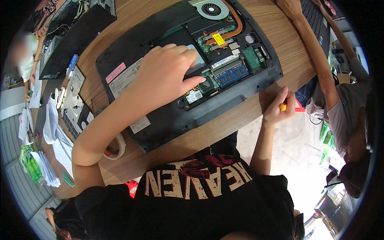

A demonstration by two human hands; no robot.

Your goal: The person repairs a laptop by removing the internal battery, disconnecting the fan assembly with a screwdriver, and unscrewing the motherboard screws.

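An upside-down black laptop [208, 114] lies on the wooden table with its bottom cover off and its inner parts bare. My left hand [166, 66] rests over the middle of it. The thumb is stretched toward a small dark chip, apart from the bent index finger; the other fingers curl and their tips are partly hidden. Close to the thumb are a blue memory module [233, 75] and a small white-labelled card [194, 97]. At the table's front edge, my right hand [278, 106] is closed round a screwdriver [283, 107] with a yellow-orange handle, mostly hidden by the fingers.
A roll of tape [120, 148] sits by my left forearm. Further left are a stripped laptop part with a keyboard [74, 120], white papers [52, 122] and an opened black computer [76, 44]. Another person's arm [316, 52] leans on the table at right.
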